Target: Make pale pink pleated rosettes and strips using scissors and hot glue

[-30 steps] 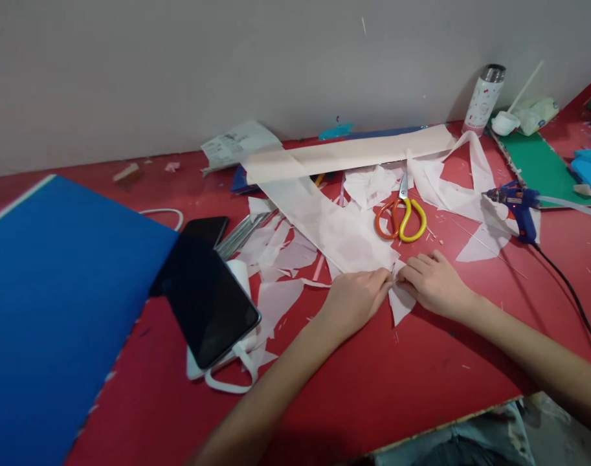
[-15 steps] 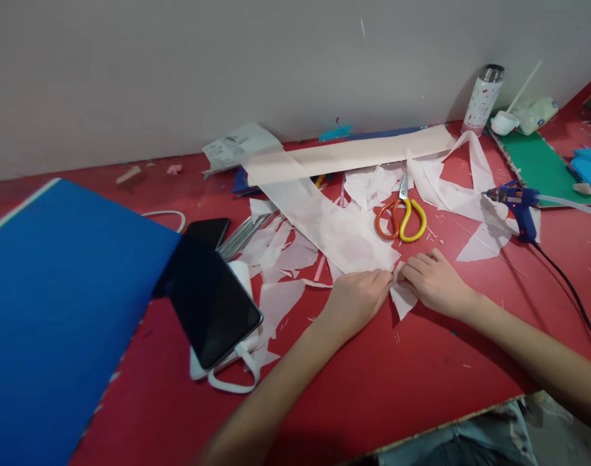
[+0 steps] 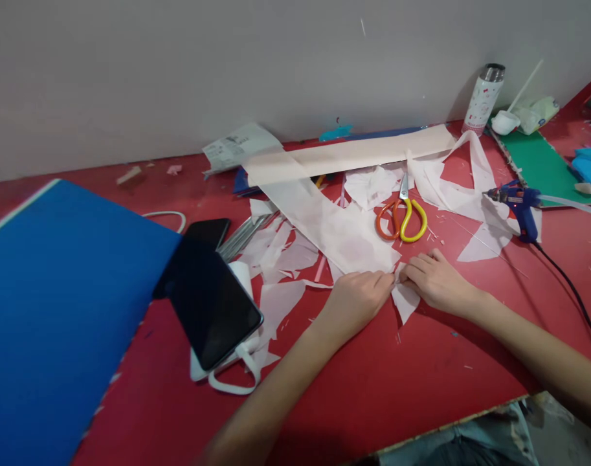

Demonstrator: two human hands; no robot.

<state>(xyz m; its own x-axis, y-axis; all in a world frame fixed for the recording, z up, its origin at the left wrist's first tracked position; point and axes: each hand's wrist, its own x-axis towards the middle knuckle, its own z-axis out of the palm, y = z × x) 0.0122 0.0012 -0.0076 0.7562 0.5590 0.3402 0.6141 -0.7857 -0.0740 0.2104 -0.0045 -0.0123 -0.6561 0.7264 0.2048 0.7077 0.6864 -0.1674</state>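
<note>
My left hand (image 3: pixel 356 298) and my right hand (image 3: pixel 434 279) meet on the red table (image 3: pixel 373 388), fingertips pinching a small white paper piece (image 3: pixel 404 302) between them. The piece lies at the near end of a long white paper strip (image 3: pixel 334 226) that runs back toward a folded cream sheet (image 3: pixel 348 154). Orange-and-yellow scissors (image 3: pixel 402 217) lie shut just beyond my right hand.
A blue glue gun (image 3: pixel 518 204) with a black cord lies to the right. A black phone (image 3: pixel 210 304) rests on a white power bank beside a blue board (image 3: pixel 57 304) at the left. A white bottle (image 3: pixel 483 97), a green board (image 3: pixel 542 165) and paper scraps sit further back.
Both hands stay at the same spot. The small paper piece between the fingertips has shifted slightly.
</note>
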